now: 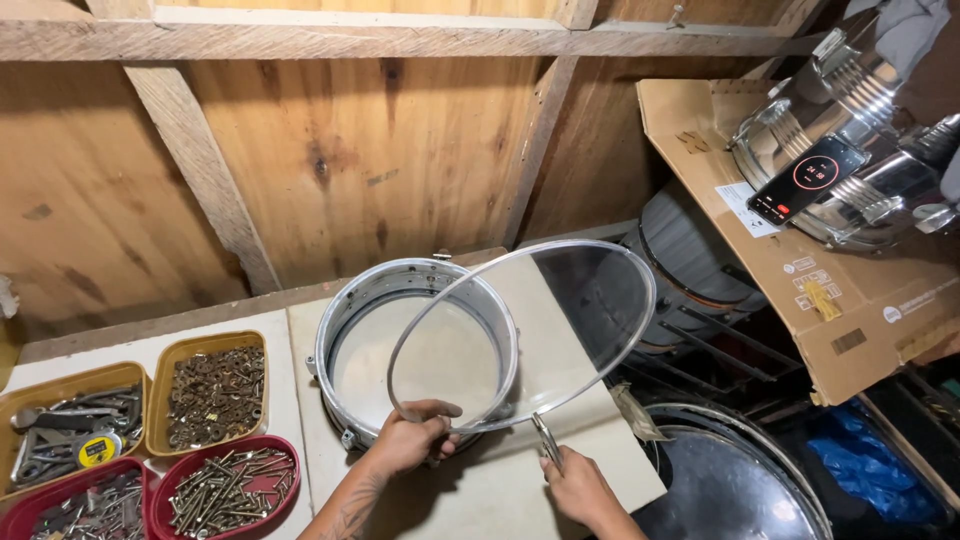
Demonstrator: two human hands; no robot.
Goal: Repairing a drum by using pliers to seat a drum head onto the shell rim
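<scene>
Nearest the camera, the right hand (578, 490) is closed around a thin metal tool (547, 440), whose tip touches the lower rim of a clear drumhead (560, 310). Just left of it, the left hand (410, 438) grips the same rim, fingers curled over its edge. The drumhead is held tilted, its near edge low at the hands and its far edge raised to the right, partly overlapping a metal drum shell (400, 290) that stands open on the pale tabletop (500, 490).

To the left on the table sit four trays: a red one of screws (232, 490), a red one of mixed hardware (85, 510), a yellow one of washers and nuts (212, 395), and a yellow one with tools and a tape measure (70, 420).

To the right, below table level, lies a dark drum (730, 490). Farther right, a cardboard box (850, 300) leans, with shiny drum shells (840, 130) and a phone (808, 178) on top. A plank wall (370, 150) closes the back.
</scene>
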